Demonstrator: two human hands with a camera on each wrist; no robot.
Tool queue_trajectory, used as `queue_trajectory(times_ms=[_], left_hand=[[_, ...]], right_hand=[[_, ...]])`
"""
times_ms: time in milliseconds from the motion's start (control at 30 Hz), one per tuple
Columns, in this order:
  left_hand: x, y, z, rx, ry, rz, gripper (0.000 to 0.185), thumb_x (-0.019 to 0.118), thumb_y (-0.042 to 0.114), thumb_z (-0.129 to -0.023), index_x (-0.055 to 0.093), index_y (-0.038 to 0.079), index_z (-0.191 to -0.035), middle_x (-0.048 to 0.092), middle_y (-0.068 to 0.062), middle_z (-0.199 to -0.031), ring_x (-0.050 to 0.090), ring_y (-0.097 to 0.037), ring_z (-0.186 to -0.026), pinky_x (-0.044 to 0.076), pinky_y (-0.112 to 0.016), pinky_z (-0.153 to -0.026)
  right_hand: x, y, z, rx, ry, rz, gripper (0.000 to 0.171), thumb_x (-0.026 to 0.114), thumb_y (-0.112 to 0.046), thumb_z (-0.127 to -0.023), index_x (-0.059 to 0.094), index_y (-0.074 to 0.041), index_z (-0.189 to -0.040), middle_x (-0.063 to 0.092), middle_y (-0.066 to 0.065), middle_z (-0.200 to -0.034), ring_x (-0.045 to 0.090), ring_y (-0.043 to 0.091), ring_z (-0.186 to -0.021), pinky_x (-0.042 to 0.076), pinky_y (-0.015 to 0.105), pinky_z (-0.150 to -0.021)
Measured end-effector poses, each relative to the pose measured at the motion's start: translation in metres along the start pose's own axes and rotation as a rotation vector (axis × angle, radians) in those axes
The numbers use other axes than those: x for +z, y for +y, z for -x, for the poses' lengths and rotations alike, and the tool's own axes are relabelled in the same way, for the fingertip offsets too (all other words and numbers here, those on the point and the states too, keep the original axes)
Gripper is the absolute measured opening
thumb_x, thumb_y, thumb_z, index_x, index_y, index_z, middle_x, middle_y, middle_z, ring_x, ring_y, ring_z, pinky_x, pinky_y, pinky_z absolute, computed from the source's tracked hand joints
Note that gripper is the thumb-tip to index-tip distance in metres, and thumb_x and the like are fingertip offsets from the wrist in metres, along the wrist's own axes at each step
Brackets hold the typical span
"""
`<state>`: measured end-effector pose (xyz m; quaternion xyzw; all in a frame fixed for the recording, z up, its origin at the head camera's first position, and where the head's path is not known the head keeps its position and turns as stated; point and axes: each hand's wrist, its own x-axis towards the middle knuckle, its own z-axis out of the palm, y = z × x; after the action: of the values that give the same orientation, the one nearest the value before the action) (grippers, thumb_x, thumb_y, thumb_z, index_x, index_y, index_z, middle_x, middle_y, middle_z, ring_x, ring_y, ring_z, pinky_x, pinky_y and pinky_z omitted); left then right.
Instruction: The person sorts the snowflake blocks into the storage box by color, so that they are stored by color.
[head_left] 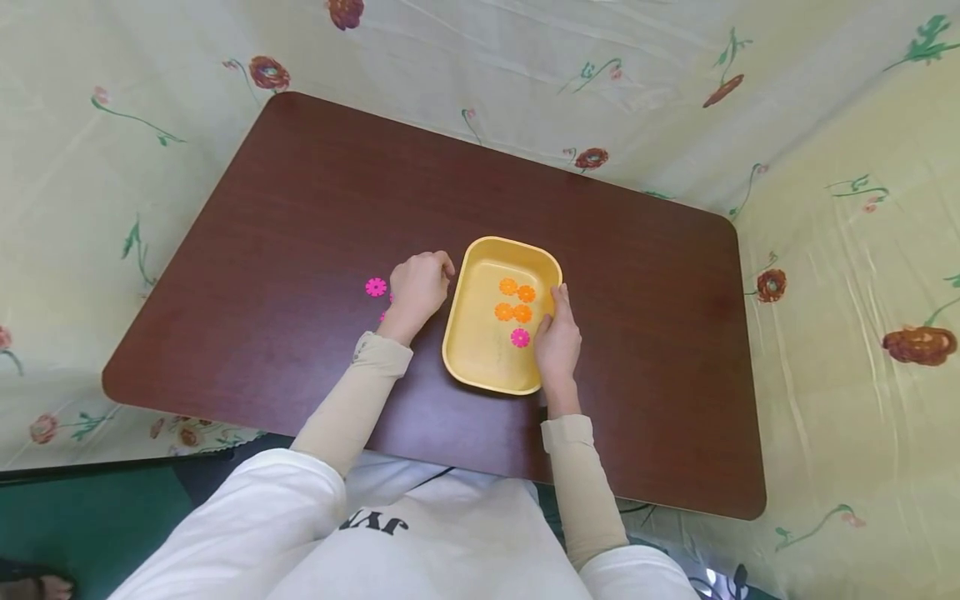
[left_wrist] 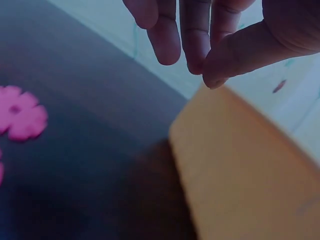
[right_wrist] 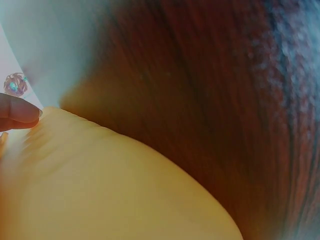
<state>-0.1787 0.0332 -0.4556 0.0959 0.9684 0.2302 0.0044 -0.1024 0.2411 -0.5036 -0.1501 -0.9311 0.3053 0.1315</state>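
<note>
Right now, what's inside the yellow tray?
Inside the yellow tray: four orange flower discs and one pink flower disc. The right hand covers its right rim.
</note>
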Motion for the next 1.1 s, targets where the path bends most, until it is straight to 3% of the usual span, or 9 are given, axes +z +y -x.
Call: queue_trajectory(times_ms=[167,467,633,767,900,1100], left_hand=[[0.007,-0.013,0.007,-0.009,-0.007,-0.005,0.013,0.064,0.009,-0.078,0.065,0.013,-0.09,0.061,-0.009,-0.087,0.06,-0.033,-0.085,0.045,-0.045,-0.069],[0.016,-0.033,0.022,-0.049,0.007,-0.015,0.02,0.064,0.009,-0.076,0.065,0.011,-0.096,0.057,-0.014,-0.106,0.049,-0.035,-0.098,0.036,-0.048,-0.078],[0.02,-0.044,0.028,-0.071,0.016,-0.02,0.031,0.064,0.008,-0.075,0.063,0.012,-0.106,0.054,-0.012,-0.116,0.046,-0.035,-0.103,0.035,-0.049,-0.084],[0.021,-0.05,0.031,-0.092,-0.001,-0.031,0.041,0.063,0.01,-0.076,0.059,0.012,-0.117,0.054,-0.012,-0.121,0.045,-0.036,-0.106,0.035,-0.048,-0.083],[0.021,-0.055,0.033,-0.106,-0.008,-0.057,0.042,0.062,0.011,-0.079,0.056,0.012,-0.121,0.056,-0.012,-0.121,0.046,-0.036,-0.106,0.035,-0.048,-0.081],[0.02,-0.058,0.033,-0.12,0.028,-0.067,0.032,0.058,0.01,-0.082,0.061,0.012,-0.113,0.061,-0.012,-0.112,0.048,-0.035,-0.1,0.035,-0.048,-0.078]], right_hand=[[0.001,0.002,0.0,0.0,-0.001,0.002,0.046,0.05,0.0,-0.09,0.044,-0.01,-0.135,0.037,0.001,-0.144,0.05,0.031,-0.116,0.043,0.038,-0.093],[0.0,0.003,0.001,0.018,-0.021,0.0,0.047,0.049,-0.001,-0.091,0.043,-0.01,-0.136,0.035,0.0,-0.145,0.049,0.031,-0.117,0.041,0.037,-0.095],[-0.001,0.001,0.001,0.02,-0.029,-0.007,0.047,0.05,-0.002,-0.091,0.042,-0.01,-0.137,0.034,0.0,-0.145,0.042,0.024,-0.125,0.037,0.034,-0.099],[-0.001,0.001,0.001,0.015,-0.02,-0.01,0.047,0.05,-0.001,-0.091,0.043,-0.01,-0.136,0.035,0.001,-0.145,0.045,0.027,-0.122,0.039,0.035,-0.097],[-0.001,0.001,0.001,0.006,-0.013,-0.009,0.046,0.05,-0.001,-0.091,0.043,-0.01,-0.136,0.036,0.001,-0.144,0.048,0.029,-0.119,0.04,0.036,-0.095],[-0.002,0.001,0.001,0.002,-0.011,-0.021,0.047,0.05,-0.001,-0.091,0.043,-0.009,-0.136,0.035,0.001,-0.145,0.042,0.024,-0.125,0.038,0.034,-0.098]])
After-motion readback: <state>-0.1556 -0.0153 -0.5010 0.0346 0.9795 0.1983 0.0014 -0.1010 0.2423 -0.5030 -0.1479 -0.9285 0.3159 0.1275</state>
